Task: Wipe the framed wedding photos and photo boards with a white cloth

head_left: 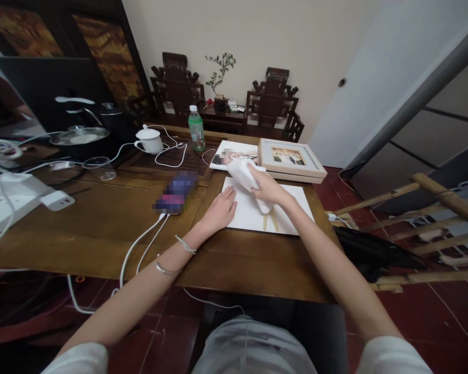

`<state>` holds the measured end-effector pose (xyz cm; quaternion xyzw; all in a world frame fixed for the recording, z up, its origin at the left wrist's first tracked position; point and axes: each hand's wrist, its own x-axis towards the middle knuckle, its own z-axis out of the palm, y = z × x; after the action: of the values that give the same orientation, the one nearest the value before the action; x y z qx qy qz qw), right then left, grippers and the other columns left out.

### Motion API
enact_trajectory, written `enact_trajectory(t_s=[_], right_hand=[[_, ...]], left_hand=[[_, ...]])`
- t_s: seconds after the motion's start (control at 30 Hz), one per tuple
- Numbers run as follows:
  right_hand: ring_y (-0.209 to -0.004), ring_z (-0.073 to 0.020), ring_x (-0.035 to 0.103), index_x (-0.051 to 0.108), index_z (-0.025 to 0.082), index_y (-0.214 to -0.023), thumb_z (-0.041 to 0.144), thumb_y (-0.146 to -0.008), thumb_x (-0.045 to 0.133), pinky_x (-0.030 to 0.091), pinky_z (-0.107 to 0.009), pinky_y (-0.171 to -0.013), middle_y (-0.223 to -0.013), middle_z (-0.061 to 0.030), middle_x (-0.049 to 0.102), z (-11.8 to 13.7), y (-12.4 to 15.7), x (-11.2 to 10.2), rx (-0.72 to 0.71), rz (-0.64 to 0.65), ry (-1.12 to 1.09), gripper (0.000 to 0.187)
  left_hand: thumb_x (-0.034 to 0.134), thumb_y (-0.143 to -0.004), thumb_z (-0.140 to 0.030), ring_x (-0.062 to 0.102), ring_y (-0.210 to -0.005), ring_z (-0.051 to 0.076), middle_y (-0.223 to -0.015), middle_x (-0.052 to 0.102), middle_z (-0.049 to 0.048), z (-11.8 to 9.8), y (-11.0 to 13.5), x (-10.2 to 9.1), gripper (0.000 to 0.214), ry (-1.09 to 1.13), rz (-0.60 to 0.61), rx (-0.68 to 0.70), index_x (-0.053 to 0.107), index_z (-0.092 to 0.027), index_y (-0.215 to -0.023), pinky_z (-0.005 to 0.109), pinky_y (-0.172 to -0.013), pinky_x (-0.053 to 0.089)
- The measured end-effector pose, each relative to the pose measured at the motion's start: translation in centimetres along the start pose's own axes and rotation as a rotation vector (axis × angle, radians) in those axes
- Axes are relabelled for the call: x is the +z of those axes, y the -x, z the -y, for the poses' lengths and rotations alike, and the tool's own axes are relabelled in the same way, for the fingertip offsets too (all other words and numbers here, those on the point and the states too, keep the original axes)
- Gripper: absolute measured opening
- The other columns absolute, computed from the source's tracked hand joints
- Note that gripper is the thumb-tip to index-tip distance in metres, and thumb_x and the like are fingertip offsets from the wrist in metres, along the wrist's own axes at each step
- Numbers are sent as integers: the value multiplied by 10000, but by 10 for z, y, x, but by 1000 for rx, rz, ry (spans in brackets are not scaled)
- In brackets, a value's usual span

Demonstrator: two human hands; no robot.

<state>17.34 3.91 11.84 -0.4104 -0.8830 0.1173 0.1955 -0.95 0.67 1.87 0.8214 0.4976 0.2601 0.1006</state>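
Observation:
A flat white picture panel [292, 208] with a tan printed shape near its front edge lies on the brown wooden table. My left hand [220, 209] rests on the panel's left edge, fingers stretched out and holding nothing. Bunched in my right hand [269, 184] is a white cloth [244, 174], which hangs down over the panel. Behind the cloth lies a second printed photo panel [224, 155], partly covered by it. To its right are stacked light wood picture frames [290, 158], the top one showing a small photo.
A phone [175, 195] with white charging cables lies left of my hand. Farther back stand a green-labelled bottle [196, 129], a white lidded cup [148, 140], a clear plastic cup [101, 169] and a glass-lidded pot [80, 137]. A power strip [8, 202] sits far left; a wooden rack [432, 223] stands right.

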Motion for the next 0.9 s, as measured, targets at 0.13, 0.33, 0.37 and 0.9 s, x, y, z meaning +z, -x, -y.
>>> enact_trajectory(t_s=[0.13,0.33,0.37,0.9], right_hand=[[-1164,-322,545,321,185,-1439,73,-715,471,441,-472,-971,-1334,-161,543,-11,54,-56,63,-97,184,747],[-1443,-344,198,509,230,-1253,-103,-626,315,298,-694,-1049,-1553,-98,296,-44,135,-67,105,-65,489,735],[-1449,-346,172,522,213,-1237,-111,-619,309,289,-709,-1047,-1567,-103,262,-47,143,-57,110,-18,499,729],[-1463,-295,91,676,208,-1014,-55,-594,366,136,-706,-1110,-1535,-32,328,-12,204,-16,-51,224,277,584]], left_hand=[[334,-944,-226,297,-1421,276,-1488,385,198,0,1,2,447,-22,0,-2,433,-77,-1354,488,-1134,319],[333,-942,-215,316,-1413,267,-1468,413,199,-3,1,-1,430,-42,-10,3,451,-70,-1329,452,-1144,309],[334,-941,-215,315,-1413,270,-1467,412,207,-4,1,-1,435,-43,-12,0,454,-55,-1326,443,-1151,298],[335,-940,-215,340,-1400,272,-1446,441,196,-2,1,1,427,-61,-27,19,465,-57,-1314,439,-1148,311]])
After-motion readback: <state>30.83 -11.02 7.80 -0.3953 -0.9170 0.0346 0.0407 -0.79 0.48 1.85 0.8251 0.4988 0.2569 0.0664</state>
